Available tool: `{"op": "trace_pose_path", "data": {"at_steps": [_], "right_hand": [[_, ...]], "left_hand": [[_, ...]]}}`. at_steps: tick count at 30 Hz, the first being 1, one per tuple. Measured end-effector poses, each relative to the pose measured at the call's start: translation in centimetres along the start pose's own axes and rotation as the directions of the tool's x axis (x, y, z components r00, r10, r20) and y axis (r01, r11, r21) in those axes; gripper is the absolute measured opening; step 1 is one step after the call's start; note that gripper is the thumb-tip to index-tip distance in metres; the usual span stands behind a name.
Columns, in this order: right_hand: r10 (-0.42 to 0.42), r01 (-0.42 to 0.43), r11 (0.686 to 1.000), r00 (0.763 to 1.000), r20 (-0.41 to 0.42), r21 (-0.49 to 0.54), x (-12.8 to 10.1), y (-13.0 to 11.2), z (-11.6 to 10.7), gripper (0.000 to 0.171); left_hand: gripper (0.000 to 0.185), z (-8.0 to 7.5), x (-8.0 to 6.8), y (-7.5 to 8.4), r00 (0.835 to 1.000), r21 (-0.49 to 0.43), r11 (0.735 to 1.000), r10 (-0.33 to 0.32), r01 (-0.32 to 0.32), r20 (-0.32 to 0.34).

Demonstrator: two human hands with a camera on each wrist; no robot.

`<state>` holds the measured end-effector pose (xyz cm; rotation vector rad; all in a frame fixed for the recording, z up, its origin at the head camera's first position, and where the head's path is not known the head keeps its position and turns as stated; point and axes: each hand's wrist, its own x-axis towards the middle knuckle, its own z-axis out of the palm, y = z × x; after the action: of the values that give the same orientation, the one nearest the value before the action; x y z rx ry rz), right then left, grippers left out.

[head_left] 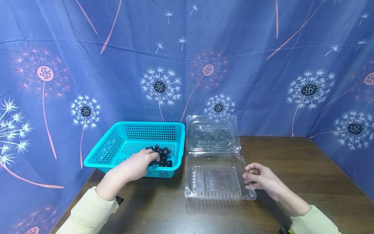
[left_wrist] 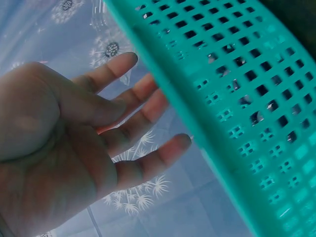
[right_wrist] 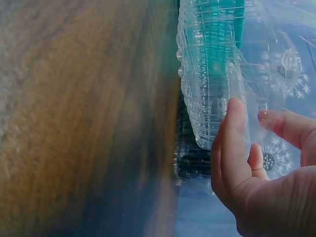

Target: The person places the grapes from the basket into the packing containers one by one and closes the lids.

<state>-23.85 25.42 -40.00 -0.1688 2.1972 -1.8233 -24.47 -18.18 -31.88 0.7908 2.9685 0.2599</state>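
Observation:
A turquoise plastic basket with slotted walls has dark grapes in its front right part. My left hand reaches over its front rim to the grapes. In the left wrist view, the fingers of my left hand are spread and slightly bent, some tips hidden behind the basket rim. A clear plastic clamshell box lies opened, its lid tipped back. My right hand is at the box's right rim, thumb and fingers apart, also seen in the right wrist view.
Both containers stand side by side on a brown wooden table, the basket on the left. A blue cloth printed with dandelions hangs behind the table and along its sides.

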Motion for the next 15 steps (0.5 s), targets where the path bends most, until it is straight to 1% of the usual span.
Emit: {"op": "trace_pose_path", "data": {"at_steps": [5, 7, 10, 15], "right_hand": [[0.010, -0.010, 1.000, 1.000, 0.019, -0.010, -0.1, 0.3, 0.1, 0.040], [0.012, -0.012, 1.000, 0.999, 0.029, -0.007, -0.1, 0.4, 0.2, 0.040], [0.016, -0.016, 1.000, 0.999, 0.038, 0.006, -0.2, 0.5, 0.2, 0.039], [0.024, -0.025, 1.000, 0.998, 0.049, 0.020, -0.2, 0.7, 0.3, 0.038]], "left_hand": [[0.054, -0.9, 1.1, -0.3, 0.999, -0.011, 0.999, 0.031, -0.031, 0.019], [0.053, -1.0, 1.5, -0.5, 0.999, 0.012, 0.999, 0.047, -0.047, 0.022], [0.050, -1.3, 2.2, -0.9, 0.998, 0.050, 0.997, 0.052, -0.054, 0.035], [0.053, -1.5, 3.3, -1.4, 0.996, 0.093, 0.993, 0.061, -0.067, 0.063]]}}
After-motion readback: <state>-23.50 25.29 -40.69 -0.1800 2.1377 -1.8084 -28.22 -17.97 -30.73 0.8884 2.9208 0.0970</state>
